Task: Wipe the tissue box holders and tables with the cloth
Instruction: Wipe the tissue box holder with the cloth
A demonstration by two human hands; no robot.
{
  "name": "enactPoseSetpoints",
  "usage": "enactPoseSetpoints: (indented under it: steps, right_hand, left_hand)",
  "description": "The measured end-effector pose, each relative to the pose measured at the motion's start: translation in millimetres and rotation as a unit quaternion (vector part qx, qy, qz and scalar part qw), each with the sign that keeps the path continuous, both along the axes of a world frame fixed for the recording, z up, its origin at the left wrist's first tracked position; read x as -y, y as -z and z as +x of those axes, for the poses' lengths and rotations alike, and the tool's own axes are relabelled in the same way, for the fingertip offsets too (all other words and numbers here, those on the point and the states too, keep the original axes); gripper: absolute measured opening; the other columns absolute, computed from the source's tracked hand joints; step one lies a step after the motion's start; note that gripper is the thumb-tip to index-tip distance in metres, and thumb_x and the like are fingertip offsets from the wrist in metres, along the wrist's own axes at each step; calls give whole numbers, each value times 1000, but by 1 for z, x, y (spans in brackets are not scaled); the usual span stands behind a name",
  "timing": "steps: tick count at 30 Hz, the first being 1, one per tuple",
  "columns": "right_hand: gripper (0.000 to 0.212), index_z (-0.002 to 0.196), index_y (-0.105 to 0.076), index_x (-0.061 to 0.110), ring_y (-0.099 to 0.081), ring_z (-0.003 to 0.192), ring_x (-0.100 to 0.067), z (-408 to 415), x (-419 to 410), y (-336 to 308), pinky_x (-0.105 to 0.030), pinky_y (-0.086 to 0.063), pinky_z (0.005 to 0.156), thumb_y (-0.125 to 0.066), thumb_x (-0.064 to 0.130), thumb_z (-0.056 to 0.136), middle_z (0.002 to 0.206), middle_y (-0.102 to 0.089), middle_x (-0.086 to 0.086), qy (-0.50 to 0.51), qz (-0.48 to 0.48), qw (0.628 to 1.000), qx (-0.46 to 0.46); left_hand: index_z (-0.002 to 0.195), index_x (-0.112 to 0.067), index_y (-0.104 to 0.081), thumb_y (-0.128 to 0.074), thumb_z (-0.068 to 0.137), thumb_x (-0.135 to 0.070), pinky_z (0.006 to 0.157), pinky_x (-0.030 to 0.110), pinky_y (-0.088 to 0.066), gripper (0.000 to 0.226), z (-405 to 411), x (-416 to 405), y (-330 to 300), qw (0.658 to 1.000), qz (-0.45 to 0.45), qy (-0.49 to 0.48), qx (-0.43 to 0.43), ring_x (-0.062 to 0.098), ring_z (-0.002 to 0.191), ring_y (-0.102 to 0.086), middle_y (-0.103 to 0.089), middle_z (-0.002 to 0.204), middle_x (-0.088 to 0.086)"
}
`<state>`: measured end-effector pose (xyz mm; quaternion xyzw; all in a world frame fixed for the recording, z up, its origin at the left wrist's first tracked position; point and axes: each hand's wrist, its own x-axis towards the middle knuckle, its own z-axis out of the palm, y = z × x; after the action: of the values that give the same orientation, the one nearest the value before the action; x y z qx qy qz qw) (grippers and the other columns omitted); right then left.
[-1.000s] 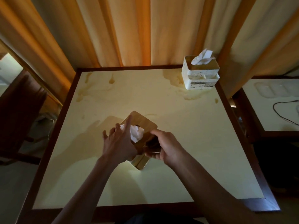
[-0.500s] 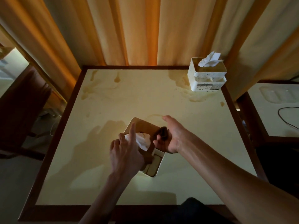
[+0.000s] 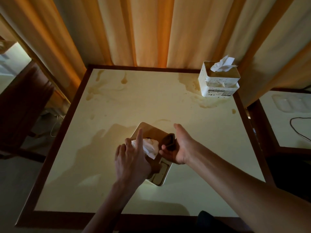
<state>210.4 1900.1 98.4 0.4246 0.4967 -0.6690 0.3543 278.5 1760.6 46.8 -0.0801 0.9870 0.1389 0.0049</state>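
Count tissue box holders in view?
2. One tissue box holder at the table's near centre, under both hands; a second holder at the far right corner. None visible on the neighbouring table.

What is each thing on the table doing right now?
near tissue box holder: on the table, tissue sticking out, held steady.
left hand: holds the near holder, forefinger straight.
right hand: grips the dark cloth on the holder's top.
far tissue box holder: upright at the far corner, untouched.
table: stained, wet patches.
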Motion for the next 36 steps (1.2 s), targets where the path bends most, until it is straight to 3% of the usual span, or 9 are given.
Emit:
enactPoseSetpoints:
  steps: [5, 9, 14, 17, 22, 25, 28, 31, 36]
  right_hand:
    - [61, 87, -63, 4, -54, 34, -18, 3, 4, 1, -29, -53, 39, -43, 62, 95, 53, -59, -7, -36, 18, 999, 24]
    - [61, 97, -59, 1, -54, 35, -19, -8, -7, -4, -31, -55, 41, -44, 61, 96, 54, -60, -10, 36, -10, 999, 5]
    - [53, 88, -66, 9, -61, 41, -21, 4, 14, 9, -31, -55, 43, -38, 52, 100, 50, -65, -7, -46, 21, 999, -1]
    - [47, 83, -62, 10, -53, 34, -15, 5, 7, 4, -28, -54, 40, -45, 51, 98, 51, -58, -5, -63, 28, 998, 7]
    - [41, 87, -54, 5, -48, 32, -15, -9, -14, 4, -29, -56, 42, -57, 45, 95, 57, -55, -8, 68, -10, 998, -14]
    - [40, 83, -56, 7, -54, 36, -18, -2, 0, 11, -31, -55, 42, -54, 44, 96, 55, -57, -9, 22, -5, 1000, -21]
    - [26, 96, -68, 9, -59, 41, -19, 7, 18, 15, -29, -53, 41, -58, 33, 94, 63, -66, -8, -19, 11, 999, -32]
    - [12, 83, -65, 12, -47, 37, -11, 11, 17, 19, -24, -53, 42, -63, 18, 93, 57, -61, -4, 30, 46, 998, -38]
    - [38, 60, -41, 14, -30, 24, -6, 15, -34, 0, -22, -48, 34, -48, 4, 95, 36, -34, 3, 186, -68, 979, -51]
  left_hand:
    - [155, -28, -12, -44, 77, -35, 88, 35, -44, 85, 0, 2, -1, 1000, 11, -6, -22, 29, 95, -58, -57, 114, 8]
    - [155, -28, -11, -63, 73, -40, 87, 33, -44, 98, 1, 1, 0, 1000, 16, -8, -6, 27, 96, -58, -57, 115, 6]
    - [154, -30, -3, -70, 72, -52, 90, 33, -43, 108, 1, 1, 1, 999, 37, -13, 3, 25, 106, -55, -53, 122, 4]
    - [152, -32, -1, -72, 71, -45, 86, 33, -44, 108, 1, 0, 3, 999, 30, -21, -6, 26, 102, -56, -55, 119, 4]
    - [154, -30, -5, -66, 61, -74, 95, 34, -41, 120, 3, -2, -3, 999, 49, -15, 4, 27, 114, -52, -51, 132, 6]
    - [154, -29, -3, -67, 65, -72, 97, 34, -41, 118, 4, -2, -3, 999, 46, -15, 1, 27, 117, -51, -49, 135, 7]
    - [154, -29, 1, -68, 67, -69, 97, 35, -41, 118, 3, 0, -2, 999, 39, -13, 12, 27, 116, -51, -48, 135, 8]
    - [156, -27, -4, -62, 69, -72, 92, 36, -44, 114, 3, -1, 1, 999, 33, -8, -8, 29, 108, -55, -52, 127, 10]
    - [156, -27, -2, -70, 56, -76, 98, 34, -40, 130, 2, -1, -4, 999, 9, 6, 30, 30, 115, -52, -48, 137, 12]
